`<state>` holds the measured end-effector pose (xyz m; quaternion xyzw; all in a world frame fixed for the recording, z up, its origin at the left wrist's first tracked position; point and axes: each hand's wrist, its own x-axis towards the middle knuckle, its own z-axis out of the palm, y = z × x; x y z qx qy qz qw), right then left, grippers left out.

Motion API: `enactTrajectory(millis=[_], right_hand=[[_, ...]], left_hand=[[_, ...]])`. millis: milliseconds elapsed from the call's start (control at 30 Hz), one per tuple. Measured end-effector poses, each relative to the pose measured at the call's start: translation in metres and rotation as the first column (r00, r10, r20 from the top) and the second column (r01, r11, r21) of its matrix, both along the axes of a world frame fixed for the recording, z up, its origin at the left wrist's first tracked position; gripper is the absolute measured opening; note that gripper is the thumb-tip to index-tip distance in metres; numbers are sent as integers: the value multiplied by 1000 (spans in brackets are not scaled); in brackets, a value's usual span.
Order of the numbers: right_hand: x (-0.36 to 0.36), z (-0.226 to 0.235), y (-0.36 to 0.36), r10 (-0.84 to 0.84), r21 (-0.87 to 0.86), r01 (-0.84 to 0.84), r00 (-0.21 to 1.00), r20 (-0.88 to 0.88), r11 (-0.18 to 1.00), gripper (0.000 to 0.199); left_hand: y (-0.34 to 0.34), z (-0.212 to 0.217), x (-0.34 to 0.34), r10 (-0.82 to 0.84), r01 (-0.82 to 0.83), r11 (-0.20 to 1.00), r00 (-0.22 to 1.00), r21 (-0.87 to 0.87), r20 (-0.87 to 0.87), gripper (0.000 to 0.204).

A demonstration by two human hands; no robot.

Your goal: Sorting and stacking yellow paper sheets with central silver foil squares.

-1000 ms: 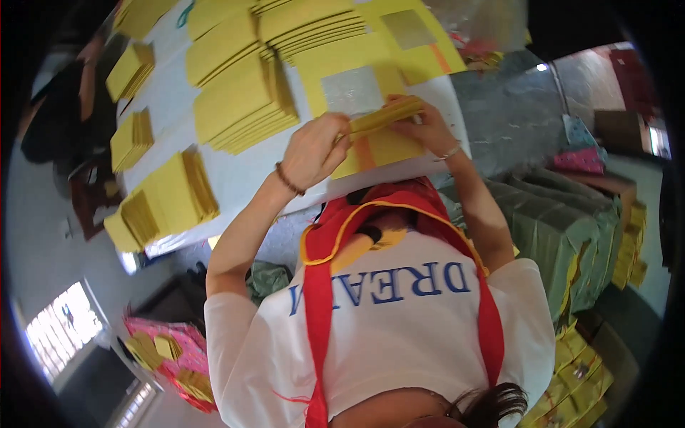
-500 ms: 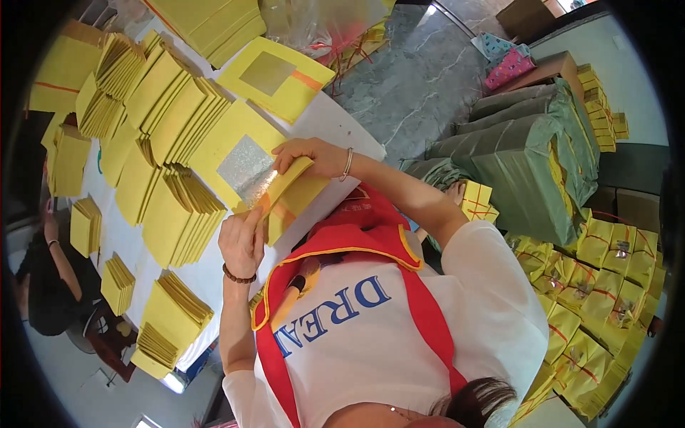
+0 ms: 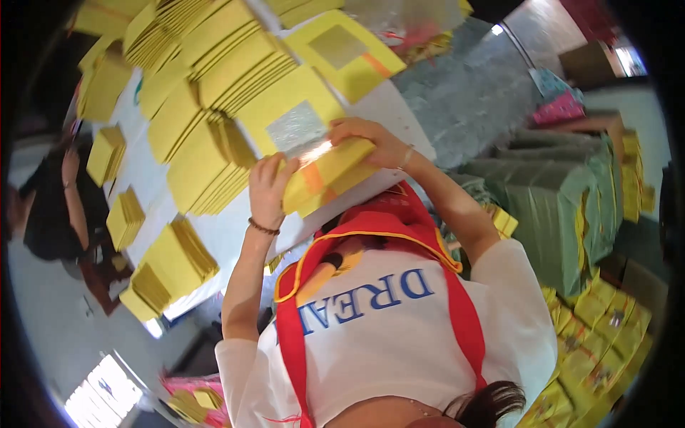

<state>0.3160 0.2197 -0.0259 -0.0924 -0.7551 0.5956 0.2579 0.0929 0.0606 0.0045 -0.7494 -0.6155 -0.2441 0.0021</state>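
Both of my hands grip a thin stack of yellow paper sheets with an orange stripe, held at the near edge of a white table. My left hand, a bead bracelet at its wrist, clasps the stack's left end. My right hand lies over its upper right end. Just behind the stack lies a yellow sheet with a silver foil square. A second such sheet with a duller square lies farther back.
Several fanned piles of yellow sheets cover the table, with smaller piles along its left side. A person in black sits at far left. Green wrapped bundles and yellow packs stand at right.
The view has swung over the table. Both hands have kept hold of the yellow stack, which has come down toward the table's near edge in front of the foil-square sheet.
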Motion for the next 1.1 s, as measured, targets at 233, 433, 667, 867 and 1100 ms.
enactTrajectory(millis=[233,433,667,867,1100], right_hand=[[9,50,-17,-212,557,79,961,177,827,35],[13,50,-14,21,456,-200,929,368,867,24],[-11,36,-22,-151,-69,222,830,537,973,37],[-26,45,-30,-466,14,489,822,327,872,40],[-31,46,-24,-391,25,434,784,482,901,37]], left_hand=[[-19,44,12,-98,106,993,985,48,-145,40],[-40,32,11,-21,40,995,978,-90,206,33],[-12,0,5,513,-207,856,443,-473,735,24],[-5,-2,8,559,-209,829,281,-519,780,22],[1,-3,5,592,-197,805,213,-559,777,25]])
